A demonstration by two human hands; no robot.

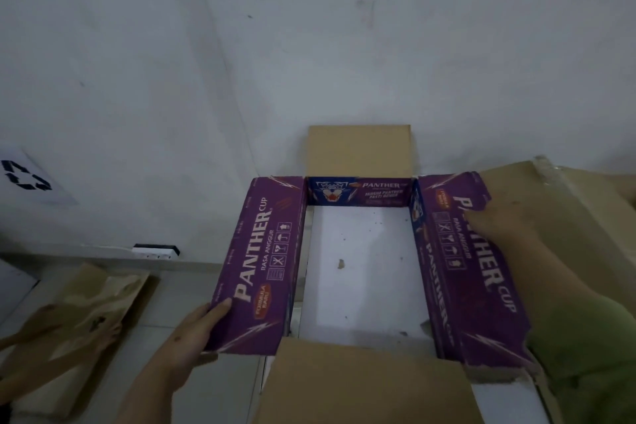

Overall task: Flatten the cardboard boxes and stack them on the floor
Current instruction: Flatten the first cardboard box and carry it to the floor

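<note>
Brown near flap (364, 385) of the purple Panther box (261, 265) sits closest to camera, box open and held by both hands.

Left hand (192, 337) grips the box's left flap at its near corner, fingers flat on the print. Right hand (495, 220) presses down on the right flap, fingers spread. Box stands unflattened on a white surface (361, 268), hard against the wall (309, 45) on its far side. Risk, my read: right flap's far edge already looks torn, so a hard shove could rip it; wall blocks any collapse away from the person. Room: flattened brown cardboard (557, 217) just right of the box, paper bag (86, 306) on the floor well left, another person's hand on it.
</note>
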